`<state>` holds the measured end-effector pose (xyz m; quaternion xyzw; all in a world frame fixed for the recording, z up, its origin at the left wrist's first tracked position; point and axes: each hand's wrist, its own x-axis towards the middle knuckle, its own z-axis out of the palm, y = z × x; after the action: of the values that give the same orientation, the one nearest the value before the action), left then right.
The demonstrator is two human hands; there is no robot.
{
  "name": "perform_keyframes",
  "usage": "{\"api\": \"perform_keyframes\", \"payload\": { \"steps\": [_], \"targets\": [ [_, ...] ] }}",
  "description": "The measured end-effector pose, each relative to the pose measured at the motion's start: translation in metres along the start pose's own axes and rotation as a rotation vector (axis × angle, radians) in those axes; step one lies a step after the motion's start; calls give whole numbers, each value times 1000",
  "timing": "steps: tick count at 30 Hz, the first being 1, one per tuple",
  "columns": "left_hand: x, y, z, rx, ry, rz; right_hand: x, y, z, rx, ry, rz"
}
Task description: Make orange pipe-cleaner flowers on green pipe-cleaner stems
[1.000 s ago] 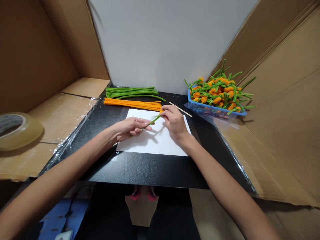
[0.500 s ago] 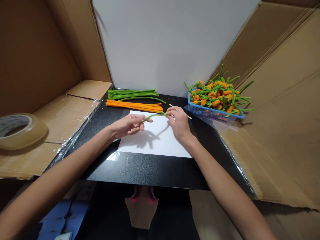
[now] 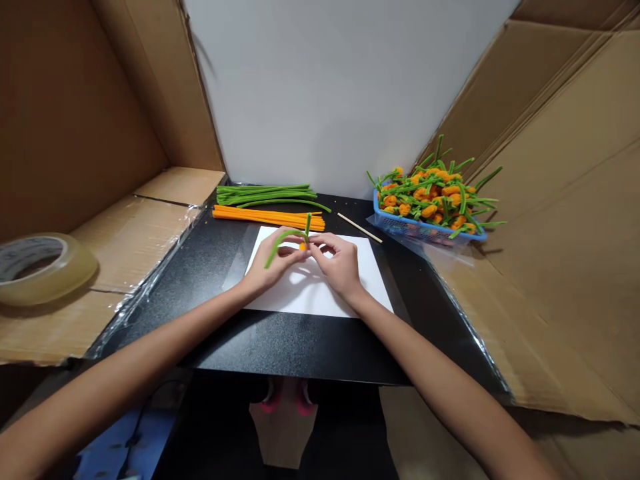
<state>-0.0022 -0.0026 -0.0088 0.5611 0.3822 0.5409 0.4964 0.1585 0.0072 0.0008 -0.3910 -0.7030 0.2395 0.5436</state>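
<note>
Between my two hands, above a white sheet of paper [image 3: 285,300], is a small pipe-cleaner pumpkin [image 3: 303,247] with an orange body. Its green pipe-cleaner stem [image 3: 280,243] has one end standing up and another curving down over my left hand. My left hand [image 3: 273,259] is closed, its fingertips pinching the orange part from the left. From the other side, my right hand [image 3: 339,262] also pinches it, thumb and fingers together. The fingertips cover most of the orange body.
Green pipe cleaners [image 3: 265,195] and orange pipe cleaners [image 3: 265,217] lie behind the paper. A thin wooden stick [image 3: 360,228] rests to their right. Farther right, a blue basket [image 3: 425,228] holds several similar orange-and-green pieces. A tape roll [image 3: 75,267] sits on cardboard at left.
Both hands have come together over the paper. The stem, stretched between them before, now stands up and curls over my left hand. The stick now lies fully uncovered.
</note>
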Motion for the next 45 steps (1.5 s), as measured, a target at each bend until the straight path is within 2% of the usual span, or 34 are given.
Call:
{"api": "perform_keyframes", "payload": {
  "steps": [6,12,20,25,28,35,41,45],
  "targets": [
    [0,0,3,-355,-2,-203,-3,-4,-1,-115,-5,-158],
    [1,2,3,-505,55,-293,-1,-3,1,12,-65,-141],
    [2,6,1,-542,61,-332,2,6,-2,202,-136,-2],
    [0,0,-1,-526,45,-274,2,6,-3,217,-143,30],
    [-2,-2,0,-514,60,-273,3,6,-3,172,-123,12],
    [-2,1,2,-529,36,-314,4,4,-3,0,-86,-135],
    [0,-4,1,-566,-21,-275,3,2,-4,59,-127,-174],
    [0,-3,-3,-551,-108,-323,5,6,-5,203,-165,-128]
  ]
}}
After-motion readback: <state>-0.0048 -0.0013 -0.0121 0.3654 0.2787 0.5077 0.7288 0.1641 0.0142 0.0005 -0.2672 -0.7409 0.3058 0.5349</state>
